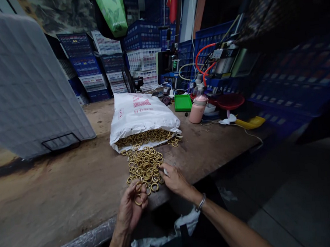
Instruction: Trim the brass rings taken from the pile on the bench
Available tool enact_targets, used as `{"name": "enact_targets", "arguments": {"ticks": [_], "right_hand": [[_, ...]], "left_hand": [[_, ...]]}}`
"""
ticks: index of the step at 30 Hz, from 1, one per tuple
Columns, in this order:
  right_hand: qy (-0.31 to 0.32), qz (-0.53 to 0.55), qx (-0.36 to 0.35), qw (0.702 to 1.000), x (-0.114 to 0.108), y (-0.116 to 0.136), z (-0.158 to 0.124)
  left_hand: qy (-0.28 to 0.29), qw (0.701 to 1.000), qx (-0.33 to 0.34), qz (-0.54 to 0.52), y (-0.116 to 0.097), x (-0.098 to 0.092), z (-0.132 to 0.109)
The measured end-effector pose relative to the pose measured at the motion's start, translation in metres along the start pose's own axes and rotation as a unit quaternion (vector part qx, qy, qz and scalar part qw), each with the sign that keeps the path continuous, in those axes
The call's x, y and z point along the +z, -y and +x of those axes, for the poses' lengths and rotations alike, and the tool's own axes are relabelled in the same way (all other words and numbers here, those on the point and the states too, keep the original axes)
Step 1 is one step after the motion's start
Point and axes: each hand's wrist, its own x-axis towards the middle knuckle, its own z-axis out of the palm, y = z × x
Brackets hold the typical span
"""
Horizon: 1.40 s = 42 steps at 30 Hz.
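Observation:
A heap of brass-coloured metal rings (146,163) lies near the table's front edge, spilling from the mouth of a white woven sack (147,111) with red print. My left hand (130,206) is at the near left of the heap, palm turned up, with its fingers curled round a few metal rings (138,200). On the heap's right side is my right hand (175,180), its thumb and fingers pinched together. Something small, pale and dark, shows at those fingertips; I cannot make out what it is. A metal bracelet circles the right wrist.
A pink bottle (198,110) and a green tray (183,103) stand behind on the right, near a yellow scoop (250,122) and a red dish (230,101). At left rises a large pale quilted panel (33,86). Stacked crates (143,60) line the back.

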Motion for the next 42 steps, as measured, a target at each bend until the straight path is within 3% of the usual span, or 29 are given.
{"name": "enact_targets", "arguments": {"ticks": [6, 14, 22, 28, 35, 37, 42], "right_hand": [[0.03, -0.133, 0.048, 0.99, -0.009, -0.014, -0.014], [0.019, -0.166, 0.055, 0.984, -0.002, 0.0, -0.017], [0.016, -0.17, 0.034, 0.985, 0.011, -0.006, -0.014], [0.005, -0.094, -0.016, 0.995, 0.008, -0.012, -0.011], [0.032, 0.011, -0.13, 0.991, 0.004, 0.009, -0.018], [0.033, 0.068, -0.116, 0.99, 0.005, 0.014, -0.018], [0.041, 0.227, 0.011, 0.973, 0.008, 0.02, -0.014]], "left_hand": [[-0.007, 1.0, -0.017, -0.024, 0.0, -0.006, -0.005], [-0.06, 0.997, -0.032, 0.026, 0.016, -0.005, -0.005], [-0.042, 0.993, -0.007, 0.109, 0.026, 0.006, -0.003], [-0.064, 0.974, 0.053, 0.211, 0.03, 0.014, 0.007], [-0.063, 0.941, 0.073, 0.325, 0.025, 0.021, 0.016], [-0.072, 0.938, 0.072, 0.33, 0.024, 0.02, 0.014], [-0.108, 0.926, 0.098, 0.348, 0.026, 0.017, 0.011]]}}
